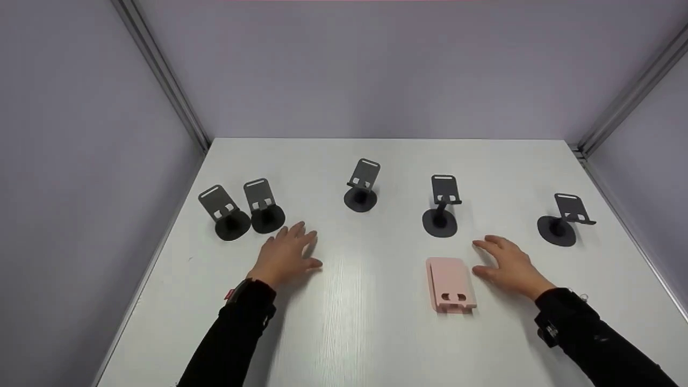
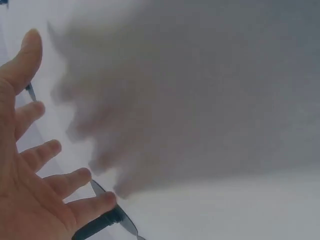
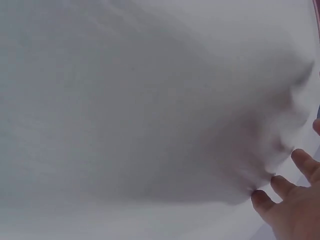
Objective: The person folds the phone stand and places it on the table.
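My left hand [image 1: 286,254] is held over the white table with its fingers spread and nothing in them. Just beyond its fingertips stand two dark phone stands side by side, one black stand [image 1: 259,194] nearer the hand and another black stand [image 1: 219,203] to its left. In the left wrist view the round base [image 2: 120,212] of a stand shows behind the little finger. My right hand [image 1: 508,269], fingers slightly bent and holding nothing, is right beside a pink folded phone stand [image 1: 450,282] lying flat. Only some fingertips [image 3: 282,186] and part of that hand appear in the right wrist view.
Farther back on the table [image 1: 376,322] are a middle black stand [image 1: 364,174], another black stand [image 1: 444,189] behind the pink one, and a black stand [image 1: 557,231] at the far right. Grey walls [image 1: 376,70] enclose the table at the back and both sides.
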A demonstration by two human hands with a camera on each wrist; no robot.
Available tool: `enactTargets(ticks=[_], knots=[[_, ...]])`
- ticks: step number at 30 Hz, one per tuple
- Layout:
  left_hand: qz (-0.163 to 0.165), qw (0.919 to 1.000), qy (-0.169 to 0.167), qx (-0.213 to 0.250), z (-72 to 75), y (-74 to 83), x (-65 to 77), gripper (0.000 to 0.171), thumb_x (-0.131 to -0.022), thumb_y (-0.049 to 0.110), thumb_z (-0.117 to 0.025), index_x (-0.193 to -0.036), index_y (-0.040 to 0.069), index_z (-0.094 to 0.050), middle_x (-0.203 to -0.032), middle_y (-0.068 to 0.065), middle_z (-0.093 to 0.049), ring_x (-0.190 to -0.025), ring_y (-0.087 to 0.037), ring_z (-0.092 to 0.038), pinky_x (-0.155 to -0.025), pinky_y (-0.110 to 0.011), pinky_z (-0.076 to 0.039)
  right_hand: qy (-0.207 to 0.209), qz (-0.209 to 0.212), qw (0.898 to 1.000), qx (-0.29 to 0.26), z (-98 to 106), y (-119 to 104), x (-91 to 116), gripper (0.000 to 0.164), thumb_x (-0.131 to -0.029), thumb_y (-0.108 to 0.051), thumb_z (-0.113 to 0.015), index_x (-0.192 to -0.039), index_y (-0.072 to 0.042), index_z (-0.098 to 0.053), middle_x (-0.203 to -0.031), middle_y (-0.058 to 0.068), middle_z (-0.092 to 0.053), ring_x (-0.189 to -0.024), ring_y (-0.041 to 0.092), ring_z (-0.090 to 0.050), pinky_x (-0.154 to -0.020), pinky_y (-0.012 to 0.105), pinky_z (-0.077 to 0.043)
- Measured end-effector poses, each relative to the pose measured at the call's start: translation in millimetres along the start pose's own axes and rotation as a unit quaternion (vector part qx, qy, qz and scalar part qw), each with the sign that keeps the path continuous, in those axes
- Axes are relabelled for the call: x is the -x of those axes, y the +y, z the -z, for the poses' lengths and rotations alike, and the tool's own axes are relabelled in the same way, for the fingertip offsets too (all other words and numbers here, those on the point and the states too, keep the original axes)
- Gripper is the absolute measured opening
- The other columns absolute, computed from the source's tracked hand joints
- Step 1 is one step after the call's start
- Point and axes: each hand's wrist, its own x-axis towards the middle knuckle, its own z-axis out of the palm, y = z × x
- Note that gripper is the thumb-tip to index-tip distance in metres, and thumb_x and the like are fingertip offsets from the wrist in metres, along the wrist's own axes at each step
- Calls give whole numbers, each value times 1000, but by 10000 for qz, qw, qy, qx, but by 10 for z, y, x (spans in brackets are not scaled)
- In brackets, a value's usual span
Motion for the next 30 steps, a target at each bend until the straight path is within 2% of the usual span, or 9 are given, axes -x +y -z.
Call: enactTargets(ticks=[4, 6, 10, 13, 17, 21, 24, 30], knots=[[-166, 9978, 615, -190, 137, -55, -15, 65, -94, 52, -68, -147, 16, -57, -155, -14, -48, -137, -39, -50, -100, -60, -49, -154, -18, 9999, -21, -6, 20, 25, 65, -91, -28, -75, -145, -1, -53, -151, 34, -40, -139, 58, -32, -108, 75, -28], [-210, 9946, 1000, -172, 222, -88, -9, 60, -96, 49, -67, -145, 14, -59, -152, -14, -53, -134, -37, -55, -97, -57, -52, -228, -3, 9997, 0, -7, 21, 34, 67, -91, -30, -75, -146, -1, -52, -153, 34, -38, -141, 59, -29, -109, 75, -25], [-262, 9838, 1766, -135, 394, -177, -10, 52, -98, 40, -68, -140, 9, -63, -146, -17, -58, -132, -39, -56, -101, -56, -50, -316, 24, 9995, 49, -13, 30, 38, 68, -90, -30, -75, -146, 0, -51, -154, 34, -35, -142, 61, -25, -111, 75, -23], [-94, 9799, 1991, -48, 524, -257, -26, 53, -98, 36, -70, -141, 6, -61, -147, -21, -55, -138, -45, -48, -109, -59, -43, -325, 43, 9994, 58, -10, 26, 38, 68, -90, -29, -76, -146, 0, -51, -154, 34, -35, -142, 61, -25, -112, 74, -23], [276, 9821, 1861, 118, 639, -399, -52, 56, -99, 33, -69, -145, 4, -56, -152, -24, -48, -144, -50, -37, -113, -63, -36, -349, 37, 9994, 46, 2, 5, 41, 68, -90, -28, -75, -147, 0, -51, -155, 34, -35, -142, 61, -25, -112, 74, -23], [582, 9851, 1612, 161, 663, -511, -62, 55, -99, 27, -67, -147, 3, -53, -155, -26, -43, -145, -53, -30, -114, -66, -31, -353, 38, 9994, 26, 9, -7, 42, 68, -90, -29, -76, -147, 0, -51, -155, 34, -35, -142, 60, -25, -112, 74, -23], [667, 9857, 1541, 97, 641, -551, -54, 51, -99, 22, -67, -144, 1, -56, -153, -29, -45, -144, -55, -33, -113, -68, -31, -352, 44, 9994, -1, 3, 5, 41, 69, -91, -30, -77, -147, 0, -51, -155, 34, -35, -143, 60, -25, -113, 73, -23], [613, 9878, 1405, -269, 563, -558, -37, 42, -99, 17, -66, -135, -4, -62, -145, -31, -53, -137, -54, -43, -111, -65, -37, -386, -12, 9993, 26, -29, 59, 39, 70, -92, -34, -75, -149, -2, -50, -157, 31, -34, -144, 59, -23, -113, 72, -24]])
